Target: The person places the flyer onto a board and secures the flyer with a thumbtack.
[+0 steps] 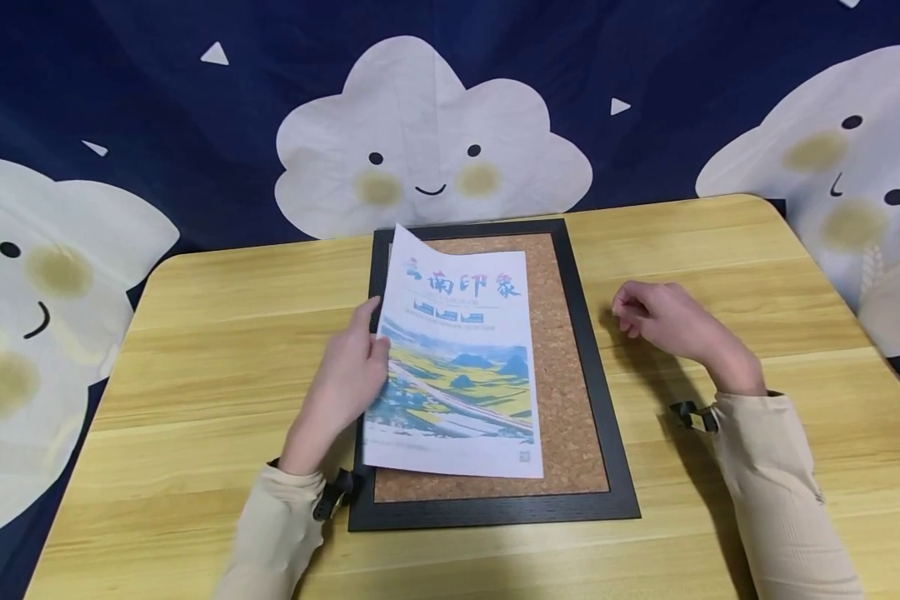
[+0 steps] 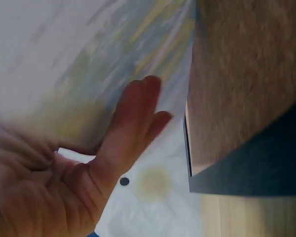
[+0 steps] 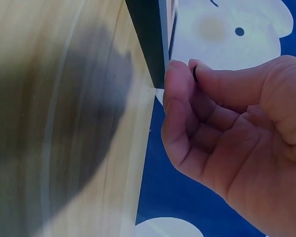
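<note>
My left hand (image 1: 348,371) grips the left edge of a printed sheet (image 1: 457,354), thumb on top and fingers partly hidden underneath. Coloured characters and a painted landscape fill the sheet, and its upper left corner curls up. Below it lies a cork board (image 1: 570,400) in a black frame (image 1: 607,450). In the left wrist view the fingers (image 2: 130,118) appear beside the blurred sheet. My right hand (image 1: 667,321) hovers over the table, right of the frame. Its fingers are curled, and thumb and forefinger pinch a small black thing (image 3: 195,74), too hidden to identify.
The frame lies on a pale wooden table (image 1: 217,342) with rounded far corners. Behind the table hangs a dark blue cloth (image 1: 630,50) with smiling white clouds. A small black device (image 1: 693,417) is worn on the right wrist.
</note>
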Motion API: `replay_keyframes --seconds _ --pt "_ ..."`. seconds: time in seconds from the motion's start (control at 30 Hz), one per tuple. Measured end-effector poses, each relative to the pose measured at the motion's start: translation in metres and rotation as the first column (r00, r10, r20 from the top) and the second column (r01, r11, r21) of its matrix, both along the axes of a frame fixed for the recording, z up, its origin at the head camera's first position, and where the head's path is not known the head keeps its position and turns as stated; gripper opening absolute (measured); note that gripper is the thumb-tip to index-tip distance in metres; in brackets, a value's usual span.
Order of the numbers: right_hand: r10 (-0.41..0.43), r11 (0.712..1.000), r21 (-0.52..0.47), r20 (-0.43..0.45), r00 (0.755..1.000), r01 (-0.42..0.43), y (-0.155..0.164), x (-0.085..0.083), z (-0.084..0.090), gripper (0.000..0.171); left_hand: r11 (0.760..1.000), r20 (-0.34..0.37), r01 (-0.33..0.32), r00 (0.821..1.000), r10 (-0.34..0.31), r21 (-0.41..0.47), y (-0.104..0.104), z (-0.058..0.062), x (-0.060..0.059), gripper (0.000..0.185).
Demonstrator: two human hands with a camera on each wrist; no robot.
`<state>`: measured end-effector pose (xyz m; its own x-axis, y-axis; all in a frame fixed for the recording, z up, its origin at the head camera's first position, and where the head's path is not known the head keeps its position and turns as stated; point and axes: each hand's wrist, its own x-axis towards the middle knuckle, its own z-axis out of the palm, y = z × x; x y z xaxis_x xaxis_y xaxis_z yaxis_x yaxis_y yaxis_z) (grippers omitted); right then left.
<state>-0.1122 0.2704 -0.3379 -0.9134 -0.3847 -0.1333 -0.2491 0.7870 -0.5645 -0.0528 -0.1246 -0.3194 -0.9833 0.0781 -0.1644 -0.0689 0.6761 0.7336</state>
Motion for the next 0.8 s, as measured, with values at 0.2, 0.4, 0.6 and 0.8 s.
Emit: replay_keyframes --seconds 0.2,0.4,0.6,0.8 --pt "-0.002 1.000 0.009 0.004 1.000 0.002 0.002 -0.001 -0.002 0.017 0.988 0.065 0.099 0.994 -0.092 -0.118 0.011 -0.001 0.004 0.065" --pt "0.009 1.000 0.017 0.015 1.000 -0.009 0.002 -0.002 -0.005 0.016 0.893 0.013 0.198 0.977 -0.211 -0.403 0.025 0.006 -0.008 0.061" --pt "0.015 1.000 0.011 0.030 0.999 -0.015 0.003 -0.002 -0.006 0.016 0.776 0.184 0.441 0.896 -0.403 -0.451 0.052 -0.008 -0.053 0.067" --pt "0.020 1.000 0.005 0.027 0.999 -0.021 0.000 -0.002 -0.007 0.016 0.732 0.201 0.491 0.869 -0.453 -0.473 0.058 -0.028 -0.087 0.070"
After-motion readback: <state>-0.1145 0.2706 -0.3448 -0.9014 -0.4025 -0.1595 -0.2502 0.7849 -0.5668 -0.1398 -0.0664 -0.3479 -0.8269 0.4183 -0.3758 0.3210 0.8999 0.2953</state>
